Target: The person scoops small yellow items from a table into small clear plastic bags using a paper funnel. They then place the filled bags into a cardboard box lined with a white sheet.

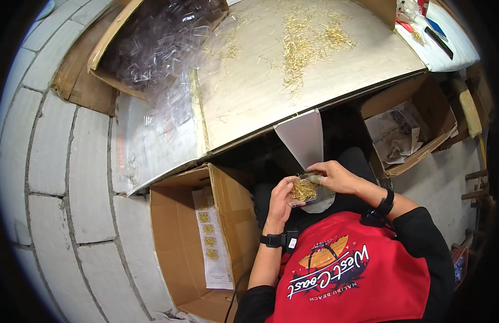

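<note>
My left hand (280, 202) is closed around a small clear plastic box (303, 203) in front of my lap. Thin gold-coloured wire pieces (303, 189) fill the box in a tangled heap. From the other side my right hand (337, 176) grips the box's far right edge, its fingers bent. A beige cover sits on one of its fingertips. Part of the box's rim is hidden behind those fingers. Just beyond the hands, a pale chute (302, 139) slopes down from the table's front edge.
Loose gold pieces (308, 46) lie spread on the table (244, 102). Clear plastic boxes (158, 51) fill a carton at the back left. An open carton (176, 264) at lower left holds a strip with packed gold pieces. Another carton (438, 116) stands under the table at right.
</note>
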`<state>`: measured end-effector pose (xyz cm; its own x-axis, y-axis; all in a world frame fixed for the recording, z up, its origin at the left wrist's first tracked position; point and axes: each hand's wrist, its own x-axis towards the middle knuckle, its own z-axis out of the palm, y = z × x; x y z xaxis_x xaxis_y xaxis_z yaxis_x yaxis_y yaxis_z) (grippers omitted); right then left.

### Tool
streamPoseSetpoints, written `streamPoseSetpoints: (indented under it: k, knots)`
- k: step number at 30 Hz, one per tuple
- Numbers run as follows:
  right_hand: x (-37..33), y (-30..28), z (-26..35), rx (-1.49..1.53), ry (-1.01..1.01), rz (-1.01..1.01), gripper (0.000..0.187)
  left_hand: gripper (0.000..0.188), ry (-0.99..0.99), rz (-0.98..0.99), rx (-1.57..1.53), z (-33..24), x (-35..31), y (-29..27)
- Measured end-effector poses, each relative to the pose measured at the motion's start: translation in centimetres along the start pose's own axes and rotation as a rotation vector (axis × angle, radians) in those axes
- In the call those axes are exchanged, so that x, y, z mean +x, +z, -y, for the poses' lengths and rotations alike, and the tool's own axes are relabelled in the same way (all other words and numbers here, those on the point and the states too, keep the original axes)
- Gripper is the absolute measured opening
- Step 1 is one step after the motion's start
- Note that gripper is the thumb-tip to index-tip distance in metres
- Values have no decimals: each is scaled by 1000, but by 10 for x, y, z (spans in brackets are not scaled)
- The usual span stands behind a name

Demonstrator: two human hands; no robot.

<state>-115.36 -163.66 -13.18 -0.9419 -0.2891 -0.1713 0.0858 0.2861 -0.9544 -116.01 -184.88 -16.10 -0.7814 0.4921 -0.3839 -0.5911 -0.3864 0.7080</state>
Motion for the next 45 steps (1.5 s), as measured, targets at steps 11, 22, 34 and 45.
streamPoseSetpoints:
  k: [11,22,34,45]
  knots:
    - [7,-5,46,-782,-648,-233,44,43,111,-86,165,-27,5,48]
    - [-5,8,69,-598,-717,-116,41,41,228,-157,44,-28,10,52]
    - [1,10,54,-775,-567,-105,52,32,171,-67,-124,-25,2,45]
    - [7,13,63,-768,-462,-100,67,32,213,-197,32,-24,3,48]
